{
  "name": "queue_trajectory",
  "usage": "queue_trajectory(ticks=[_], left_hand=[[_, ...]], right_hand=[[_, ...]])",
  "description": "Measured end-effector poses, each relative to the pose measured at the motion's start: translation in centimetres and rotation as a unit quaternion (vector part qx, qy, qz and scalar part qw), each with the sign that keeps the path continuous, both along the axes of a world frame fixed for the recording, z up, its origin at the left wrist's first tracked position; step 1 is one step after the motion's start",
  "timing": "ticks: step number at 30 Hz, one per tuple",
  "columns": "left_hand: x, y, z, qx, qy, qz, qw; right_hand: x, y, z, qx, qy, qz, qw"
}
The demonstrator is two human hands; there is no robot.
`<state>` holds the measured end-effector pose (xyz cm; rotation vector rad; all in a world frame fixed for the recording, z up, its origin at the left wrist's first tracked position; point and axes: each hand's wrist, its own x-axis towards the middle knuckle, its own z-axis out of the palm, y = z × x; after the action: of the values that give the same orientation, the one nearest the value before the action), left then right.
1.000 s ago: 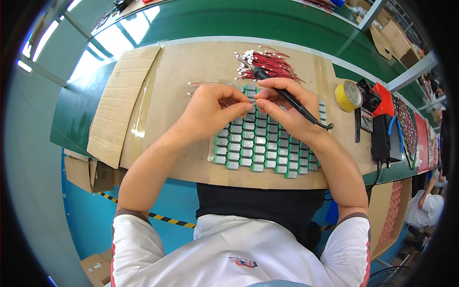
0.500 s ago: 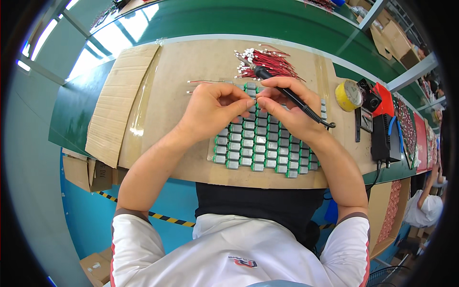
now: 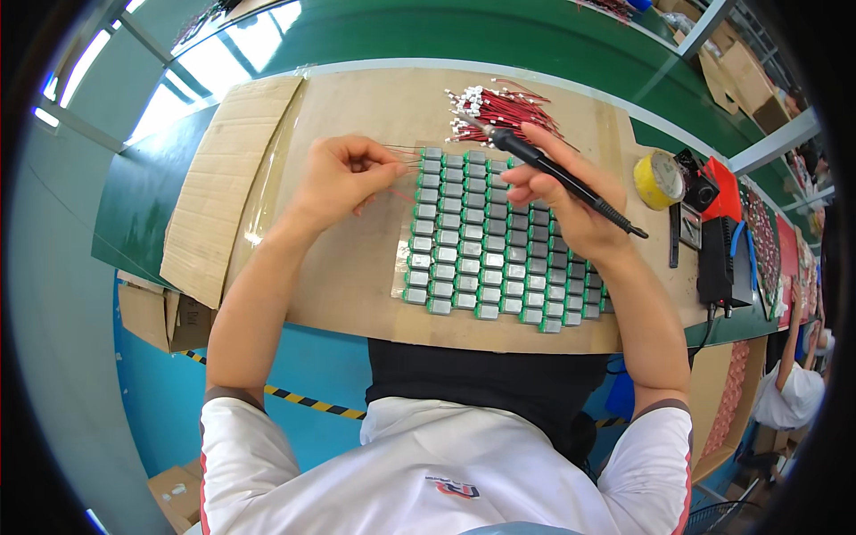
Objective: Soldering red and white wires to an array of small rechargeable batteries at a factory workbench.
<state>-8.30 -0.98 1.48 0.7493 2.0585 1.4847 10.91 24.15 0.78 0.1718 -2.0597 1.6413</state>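
My left hand (image 3: 348,181) is closed in a pinch at the left edge of the rows of battery cells, with a thin red wire (image 3: 403,194) showing at its fingertips. Thin wires also run from the topmost cells at the left toward this hand. In my right hand (image 3: 580,201) is a black soldering iron (image 3: 517,145), gripped like a pen, its tip pointing up and left. Beneath this hand lie many small silver-grey battery cells (image 3: 468,251) with green ends, set in slanting rows. A pile of red wires (image 3: 510,111) with white connectors rests beyond them.
A brown cardboard sheet (image 3: 348,294) covers the bench, and a folded cardboard piece (image 3: 225,183) lies at left. On the right are a yellow tape roll (image 3: 658,179), a red bin (image 3: 720,185) and a black box (image 3: 716,254) with a cord. Another person (image 3: 789,392) works farther right.
My hands have parted from their meeting point over the cells. The left has gone left to the edge of the rows; the right has shifted slightly right, still holding the soldering iron.
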Motion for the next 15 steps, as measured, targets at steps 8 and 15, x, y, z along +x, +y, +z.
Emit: queue_trajectory(ticks=[8, 15], left_hand=[[0.0, -0.2, -1.4, -0.071, 0.012, 0.021, 0.997], [0.0, 0.3, -1.7, -0.064, 0.026, 0.022, 0.997]], right_hand=[[-0.3, 0.9, -0.8, 0.166, 0.04, -0.004, 0.985], [-0.5, 0.7, -1.1, 0.152, 0.01, 0.021, 0.988]])
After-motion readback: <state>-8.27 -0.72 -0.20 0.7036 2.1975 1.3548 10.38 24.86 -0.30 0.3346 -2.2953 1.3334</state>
